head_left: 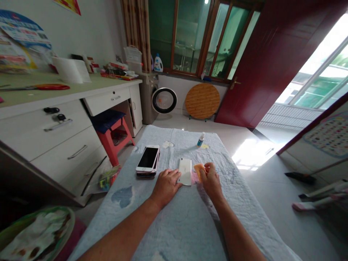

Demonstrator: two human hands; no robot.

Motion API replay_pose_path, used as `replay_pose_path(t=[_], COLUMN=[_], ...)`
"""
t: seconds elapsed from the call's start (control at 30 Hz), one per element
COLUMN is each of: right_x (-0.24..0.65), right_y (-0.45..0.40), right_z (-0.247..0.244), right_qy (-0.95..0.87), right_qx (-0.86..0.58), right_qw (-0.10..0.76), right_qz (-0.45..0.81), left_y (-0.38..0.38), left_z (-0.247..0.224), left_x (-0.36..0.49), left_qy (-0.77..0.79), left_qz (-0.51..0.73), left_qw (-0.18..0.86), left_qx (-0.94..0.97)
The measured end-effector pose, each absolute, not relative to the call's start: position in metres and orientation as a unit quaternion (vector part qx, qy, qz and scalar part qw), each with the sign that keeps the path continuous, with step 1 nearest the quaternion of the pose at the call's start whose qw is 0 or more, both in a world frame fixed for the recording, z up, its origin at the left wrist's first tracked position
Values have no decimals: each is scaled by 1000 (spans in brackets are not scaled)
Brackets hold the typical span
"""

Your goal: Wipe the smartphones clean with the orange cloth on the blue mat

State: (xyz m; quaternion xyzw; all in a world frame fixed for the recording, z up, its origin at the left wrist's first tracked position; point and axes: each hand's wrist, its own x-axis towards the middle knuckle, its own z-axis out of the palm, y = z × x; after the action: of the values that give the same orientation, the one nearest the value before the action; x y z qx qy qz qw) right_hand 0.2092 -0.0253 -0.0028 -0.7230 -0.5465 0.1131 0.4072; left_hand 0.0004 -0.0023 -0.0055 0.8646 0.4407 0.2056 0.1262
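Note:
A white smartphone [186, 171] lies back side up on the cloth-covered table [174, 221]. My left hand [166, 185] holds its left edge, fingertips on the side and thumb by the lower corner. Just right of the phone, my right hand [210, 180] pinches a small orange cloth [199, 169], apart from the phone. Farther left is a stack of phones, topped by a white smartphone with a dark screen [148, 158]. A small spray bottle [201, 140] with a blue label stands toward the table's far end.
Along the left runs a desk [114, 87] with a red stool [116, 136] under it. A basket [71, 226] sits at the lower left. Beyond the table are a washing machine with its door open [164, 100] and a round wooden tabletop [202, 100].

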Motion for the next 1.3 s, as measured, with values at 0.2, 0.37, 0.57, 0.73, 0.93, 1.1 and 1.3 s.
replay_pose_path(t=[0.2, 0.37, 0.57, 0.73, 0.93, 1.1, 1.3], right_x=[221, 231, 238, 234, 233, 239, 244], right_y=[-29, -26, -22, -25, -26, -23, -21], right_z=[4, -5, -12, -7, 0, -4, -7], right_qy=[-539, -594, -589, -547, -595, -587, -564], right_qx=[-751, -751, -754, -774, -742, -738, -735], right_qw=[372, 288, 290, 315, 305, 333, 374], right_qz=[82, -7, 8, 48, 50, -1, -39], left_y=[-4, -4, -7, -13, -17, -17, -16], left_z=[-3, -6, -5, 0, 19, 28, 19], left_x=[0, 1, 2, 5, 17, 38, 50], left_qy=[437, 431, 435, 449, 467, 529, 554], left_qz=[210, 220, 197, 161, 114, 107, 132], left_qw=[140, 143, 146, 159, 152, 132, 128], left_qx=[863, 863, 867, 864, 864, 831, 812])
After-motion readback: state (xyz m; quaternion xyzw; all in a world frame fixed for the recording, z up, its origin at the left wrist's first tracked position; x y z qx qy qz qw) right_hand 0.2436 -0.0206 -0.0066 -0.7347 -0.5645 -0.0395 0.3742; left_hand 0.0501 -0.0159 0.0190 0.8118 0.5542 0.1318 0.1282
